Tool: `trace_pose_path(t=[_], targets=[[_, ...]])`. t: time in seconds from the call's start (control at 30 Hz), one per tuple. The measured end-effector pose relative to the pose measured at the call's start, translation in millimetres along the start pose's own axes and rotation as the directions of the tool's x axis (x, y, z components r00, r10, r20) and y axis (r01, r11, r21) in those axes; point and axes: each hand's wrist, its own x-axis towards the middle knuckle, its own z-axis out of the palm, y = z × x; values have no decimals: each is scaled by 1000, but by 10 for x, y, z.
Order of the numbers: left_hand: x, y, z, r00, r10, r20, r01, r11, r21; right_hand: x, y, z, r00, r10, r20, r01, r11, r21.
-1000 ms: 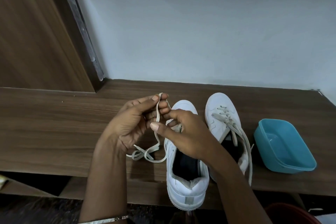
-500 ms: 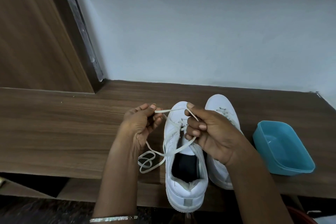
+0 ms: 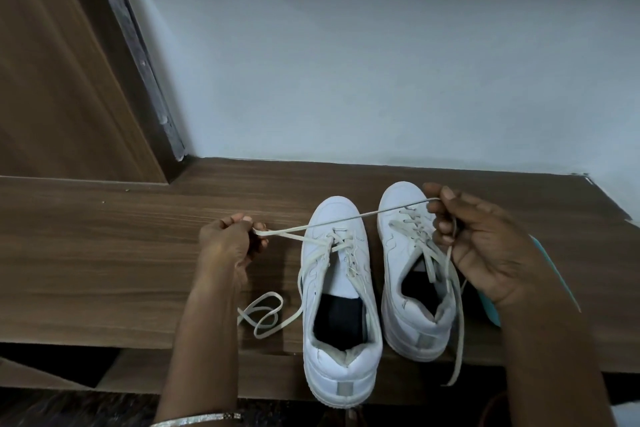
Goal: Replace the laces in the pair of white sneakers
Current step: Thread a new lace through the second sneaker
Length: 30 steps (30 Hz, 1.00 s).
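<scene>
Two white sneakers stand side by side on the wooden shelf [image 3: 104, 246], toes toward the wall. The left sneaker [image 3: 341, 302] has a cream lace [image 3: 346, 218] threaded through its front eyelets. My left hand [image 3: 230, 241] pinches that lace to the left of the shoe. My right hand [image 3: 485, 246], raised over the right sneaker [image 3: 412, 288], holds the same lace, which runs taut between both hands. A slack part of the lace lies looped on the wood by my left forearm. The right sneaker is loosely laced, one end hanging over the shelf's front edge.
A teal plastic tub [image 3: 554, 274] sits at the right, mostly hidden behind my right hand. A white wall stands behind the shelf and a wooden panel [image 3: 52, 80] rises at the left. The shelf's front edge runs just below the sneakers' heels.
My hands have moved apart, the left one to the left and the right one to the right over the right sneaker. The lace between them has gone from slack to taut.
</scene>
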Motion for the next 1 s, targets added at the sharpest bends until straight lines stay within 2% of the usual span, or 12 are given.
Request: trace_pose_path(t=[0.07, 0.13, 0.17, 0.2, 0.27, 0.3, 0.4, 0.53, 0.6, 0.7, 0.87, 1.0], targets=[[-64, -34, -7, 973, 229, -42, -192, 892, 410, -17, 16, 64, 1000, -11, -17, 10, 999, -45], [-139, -61, -12, 857, 516, 8, -307, 497, 811, -43, 42, 161, 1000, -12, -10, 10, 994, -109], [-177, -41, 2, 776, 626, 77, -388, 377, 841, -57, 66, 218, 1000, -9, 5, 10, 988, -156], [-205, 5, 33, 714, 679, 171, -519, 350, 780, -65, 98, 266, 1000, -5, 23, 10, 978, -211], [-258, 78, 119, 634, 676, 376, -760, 454, 466, -91, 166, 385, 998, 12, 65, 10, 946, -324], [-321, 94, 182, 613, 627, 482, -789, 516, 332, -106, 196, 442, 996, 22, 91, 13, 932, -362], [-479, 86, 308, 491, 466, 736, -772, 625, 119, -147, 253, 613, 983, 53, 174, 16, 930, -368], [-604, 53, 354, 427, 327, 843, -626, 779, 15, -191, 270, 724, 963, 63, 263, 19, 954, -300], [-603, 60, 340, 422, 291, 859, -581, 814, 9, -195, 259, 738, 961, 67, 270, 7, 964, -265], [-517, 91, 293, 425, 310, 851, -678, 732, 72, -163, 245, 683, 971, 72, 226, -17, 971, -237], [-364, 101, 166, 558, 400, 727, -717, 673, 181, -78, 195, 445, 989, 23, 145, 19, 961, -277], [-254, 56, 129, 609, 429, 667, -745, 596, 298, -54, 178, 329, 994, -26, 102, 55, 956, -288]])
